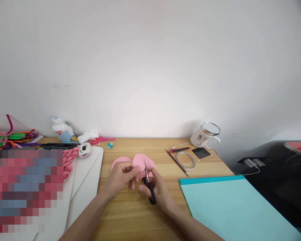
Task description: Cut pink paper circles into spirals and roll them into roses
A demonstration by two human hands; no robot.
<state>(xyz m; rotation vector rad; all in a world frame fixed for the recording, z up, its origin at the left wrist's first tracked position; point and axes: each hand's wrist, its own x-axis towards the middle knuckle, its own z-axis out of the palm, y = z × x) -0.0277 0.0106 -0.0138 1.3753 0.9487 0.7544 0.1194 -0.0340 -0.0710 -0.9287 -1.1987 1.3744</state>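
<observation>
Left hand (126, 175) holding pink circle (139, 161), right hand (158, 187) holding black-handled scissors (147, 181), wooden table (130, 214)

Scissors (147, 180) show bright metal blades (146, 169) and matt, plastic-looking handles (153, 196), the pink disc (139, 162) smooth matt paper, the desk (125, 216) smooth grained wood, the mug (200, 138) glossy.

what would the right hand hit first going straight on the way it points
Probably the pink circle held by the left hand; the scissors overlap it in view, depth is unclear.
</observation>
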